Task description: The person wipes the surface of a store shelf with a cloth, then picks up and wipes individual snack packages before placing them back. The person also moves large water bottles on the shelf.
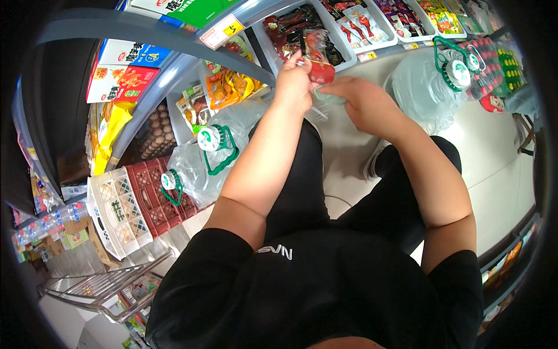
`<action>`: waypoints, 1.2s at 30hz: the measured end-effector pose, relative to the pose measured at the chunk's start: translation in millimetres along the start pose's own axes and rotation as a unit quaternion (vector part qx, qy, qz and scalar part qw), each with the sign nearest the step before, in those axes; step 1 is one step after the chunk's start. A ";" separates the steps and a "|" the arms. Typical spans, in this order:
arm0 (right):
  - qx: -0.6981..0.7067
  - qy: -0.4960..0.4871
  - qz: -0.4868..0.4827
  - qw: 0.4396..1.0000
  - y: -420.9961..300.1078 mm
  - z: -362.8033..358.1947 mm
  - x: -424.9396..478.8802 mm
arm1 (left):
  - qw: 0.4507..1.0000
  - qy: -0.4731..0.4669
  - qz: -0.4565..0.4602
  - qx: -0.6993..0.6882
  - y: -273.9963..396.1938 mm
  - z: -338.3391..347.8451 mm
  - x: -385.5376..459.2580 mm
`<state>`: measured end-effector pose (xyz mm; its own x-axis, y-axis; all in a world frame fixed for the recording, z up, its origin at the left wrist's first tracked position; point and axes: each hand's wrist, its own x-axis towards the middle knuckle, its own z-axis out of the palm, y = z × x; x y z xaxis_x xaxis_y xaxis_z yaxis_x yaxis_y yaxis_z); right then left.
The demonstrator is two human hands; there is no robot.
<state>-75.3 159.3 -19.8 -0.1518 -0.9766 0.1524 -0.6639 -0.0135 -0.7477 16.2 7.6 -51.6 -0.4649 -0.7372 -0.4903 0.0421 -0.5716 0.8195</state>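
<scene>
My left hand [294, 78] grips a red and black plastic snack packet [319, 56] near the front edge of a white plastic bin [348, 60]. Dark packets [290, 28] of the same kind lie in that bin. Just right of the packet is my right hand [364, 102], with its index finger reaching to a pale, see-through greenish item [330, 97] below the packet. Whether the right fingers pinch this item cannot be told. Further bins to the right hold packaged drumsticks [362, 26] and purple packets [400, 17].
Large water bottles with green handles stand at the right [420, 83] and left [200, 168]. A dark shelf bar [174, 37] crosses the upper left. White [117, 213] and dark red [157, 196] plastic crates are at the left. A metal rail [126, 279] runs lower left.
</scene>
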 end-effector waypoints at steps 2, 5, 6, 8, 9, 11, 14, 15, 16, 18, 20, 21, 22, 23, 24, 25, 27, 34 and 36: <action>-0.021 -0.062 0.025 0.998 5.5 6.0 -1.2 | 0.999 -0.007 0.012 -0.042 2.4 -7.2 15.4; -0.032 -0.107 0.044 0.993 4.0 4.7 2.7 | 0.995 -0.015 0.036 0.088 20.3 -2.4 21.5; -0.031 -0.115 0.048 0.992 2.3 4.0 4.1 | 0.989 -0.010 0.042 0.138 26.1 0.2 21.9; -0.030 -0.107 0.029 0.993 4.3 7.8 5.9 | 0.950 -0.021 0.109 0.292 29.0 -7.7 46.4; -0.029 -0.103 0.020 0.994 5.6 9.5 7.3 | 0.919 -0.027 0.140 0.366 29.2 -12.1 61.6; -0.025 -0.108 0.021 0.994 2.1 10.4 9.3 | 0.875 -0.024 0.176 0.450 30.5 -19.3 85.8; -0.018 -0.110 0.021 0.994 3.3 12.6 10.4 | 0.799 -0.004 0.217 0.561 26.3 -29.8 118.2; -0.015 -0.109 0.020 0.994 4.4 13.0 11.1 | 0.777 0.002 0.238 0.583 22.0 -34.7 128.8; -0.018 -0.109 0.026 0.994 3.8 12.2 12.4 | 0.754 0.009 0.259 0.603 18.5 -39.7 138.8; -0.023 -0.108 0.039 0.993 1.6 8.5 16.4 | 0.738 0.016 0.279 0.614 14.7 -40.4 146.6; -0.027 -0.110 0.048 0.992 1.9 3.6 20.2 | 0.735 -0.016 0.325 0.594 -1.0 -50.8 170.4; -0.029 -0.112 0.053 0.992 3.1 2.6 21.6 | 0.733 -0.033 0.347 0.584 -5.0 -51.5 175.6; -0.038 -0.106 0.050 0.992 5.5 2.5 23.3 | 0.741 -0.050 0.328 0.584 -10.2 -52.4 179.0; -0.048 -0.100 0.046 0.993 8.1 2.6 25.1 | 0.718 -0.074 0.361 0.590 -14.7 -52.4 185.6; -0.057 -0.097 0.041 0.993 9.2 4.1 26.9 | 0.695 -0.095 0.392 0.595 -22.9 -60.1 194.4; -0.057 -0.106 0.042 0.992 9.2 5.0 28.8 | 0.670 -0.114 0.423 0.600 -31.4 -69.9 205.1; -0.061 -0.122 0.049 0.989 8.8 5.9 32.1 | 0.526 -0.120 0.327 0.776 -49.1 -85.2 217.3; -0.036 -0.150 0.058 0.986 6.2 1.5 39.3 | 0.514 -0.197 0.082 0.831 -65.6 -101.0 241.3; -0.028 -0.122 0.044 0.991 9.5 5.7 39.8 | 0.558 -0.190 0.080 0.804 -66.2 -99.2 246.9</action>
<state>-83.4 119.0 -24.5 -0.0336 -0.9964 -0.0784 -0.6959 0.0796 -0.7137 -13.7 -172.4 -256.3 -0.7356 -0.4291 -0.5241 -0.5964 0.7772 0.2007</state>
